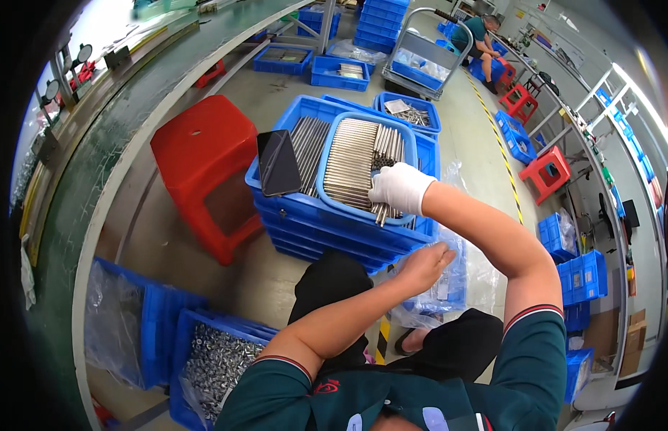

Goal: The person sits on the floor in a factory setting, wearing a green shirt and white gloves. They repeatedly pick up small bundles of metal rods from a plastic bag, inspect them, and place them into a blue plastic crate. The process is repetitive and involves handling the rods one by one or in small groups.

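My right hand (402,187), in a white glove, is closed over the near right part of a light blue tray (321,188). Short metal rods (380,213) stick out below its fingers. Long rows of shiny metal rods (350,154) fill the tray's left side, and shorter rod ends (388,146) are bunched at its right. My bare left hand (426,267) has its fingers curled together, just past the near right edge of the crate stack. Whatever it may hold is hidden. Below it, clear plastic film (420,314) lies about a blue bin (454,284).
The tray rests on stacked blue crates (298,233), beside darker rods (309,154) and a black phone (278,164). A red stool (204,154) stands left. Small metal parts (217,363) fill a bin at lower left. Farther off are a trolley (429,50) and a seated person (479,43).
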### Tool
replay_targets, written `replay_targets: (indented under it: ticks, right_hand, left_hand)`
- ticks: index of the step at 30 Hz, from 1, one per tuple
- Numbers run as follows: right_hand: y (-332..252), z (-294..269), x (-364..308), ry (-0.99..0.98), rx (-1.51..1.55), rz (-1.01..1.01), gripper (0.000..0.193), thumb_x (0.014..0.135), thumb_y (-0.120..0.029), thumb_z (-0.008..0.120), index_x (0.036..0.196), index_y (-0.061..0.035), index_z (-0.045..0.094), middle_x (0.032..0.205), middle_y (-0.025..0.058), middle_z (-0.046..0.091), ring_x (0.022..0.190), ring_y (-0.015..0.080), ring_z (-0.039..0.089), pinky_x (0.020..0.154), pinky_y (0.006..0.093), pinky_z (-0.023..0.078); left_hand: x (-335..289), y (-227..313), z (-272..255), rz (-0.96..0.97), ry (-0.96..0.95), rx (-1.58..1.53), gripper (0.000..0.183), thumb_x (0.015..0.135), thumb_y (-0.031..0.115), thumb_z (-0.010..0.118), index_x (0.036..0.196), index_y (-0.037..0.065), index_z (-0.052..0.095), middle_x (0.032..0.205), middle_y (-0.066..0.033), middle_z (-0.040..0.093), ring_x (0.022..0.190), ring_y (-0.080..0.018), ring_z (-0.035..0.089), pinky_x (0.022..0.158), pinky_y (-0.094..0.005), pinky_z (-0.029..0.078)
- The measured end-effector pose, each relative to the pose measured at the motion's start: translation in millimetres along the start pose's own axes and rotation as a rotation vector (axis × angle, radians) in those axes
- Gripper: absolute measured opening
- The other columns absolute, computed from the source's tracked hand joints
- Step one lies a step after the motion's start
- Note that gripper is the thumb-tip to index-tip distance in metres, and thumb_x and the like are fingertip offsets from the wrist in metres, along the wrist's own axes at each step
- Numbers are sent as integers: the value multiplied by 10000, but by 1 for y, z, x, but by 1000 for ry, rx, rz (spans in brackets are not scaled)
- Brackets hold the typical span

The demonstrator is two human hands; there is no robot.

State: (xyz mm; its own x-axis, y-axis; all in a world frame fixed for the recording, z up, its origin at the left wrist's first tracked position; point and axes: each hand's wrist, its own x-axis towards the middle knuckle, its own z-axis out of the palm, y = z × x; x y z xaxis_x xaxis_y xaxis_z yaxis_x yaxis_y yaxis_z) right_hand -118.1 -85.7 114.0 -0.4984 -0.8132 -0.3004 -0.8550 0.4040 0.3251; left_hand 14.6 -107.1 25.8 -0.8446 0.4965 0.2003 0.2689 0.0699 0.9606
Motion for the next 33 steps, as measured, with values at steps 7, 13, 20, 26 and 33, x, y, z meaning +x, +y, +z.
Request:
replay_targets:
  ticks: [7, 13, 20, 26, 33]
  right_hand:
    - [2, -1, 8, 30, -101, -37, 133, 784, -99, 550, 847, -138, 661, 824, 73, 638, 871, 256, 640, 676, 367, 533]
    - [12, 6, 2, 54, -136, 72, 77, 760, -109, 566, 784, -134, 634, 758, 59, 618, 797, 241, 645, 627, 363, 525]
    - [16, 21, -3, 91, -194, 39, 56, 746, -121, 569, 746, -136, 623, 744, 38, 609, 796, 219, 625, 626, 349, 513]
    - [6, 19, -7, 158, -121, -72, 31, 717, -140, 576, 725, -148, 605, 745, 27, 591, 805, 205, 605, 674, 336, 500]
    - [2, 20, -5, 272, -121, -25, 14, 703, -160, 586, 710, -156, 597, 785, 10, 569, 841, 190, 584, 632, 332, 485]
  left_hand:
    - [1, -3, -2, 23, 36, -31, 338, 942, 327, 468, 823, 12, 495, 727, -237, 554, 749, -438, 538, 644, -504, 388]
    - [1, -8, 0, 19, 45, -48, 341, 941, 335, 470, 835, 13, 507, 708, -228, 554, 738, -431, 542, 642, -501, 392]
    - [1, -6, 2, 32, 66, -54, 350, 941, 342, 470, 834, 14, 526, 714, -225, 570, 746, -425, 553, 655, -498, 403]
    - [1, -4, 1, 5, 53, -37, 352, 940, 343, 471, 826, 16, 532, 719, -224, 576, 755, -425, 555, 657, -499, 405]
    - [3, -6, 6, 19, 42, 15, 353, 940, 345, 464, 830, 17, 535, 733, -225, 585, 782, -429, 561, 677, -506, 409]
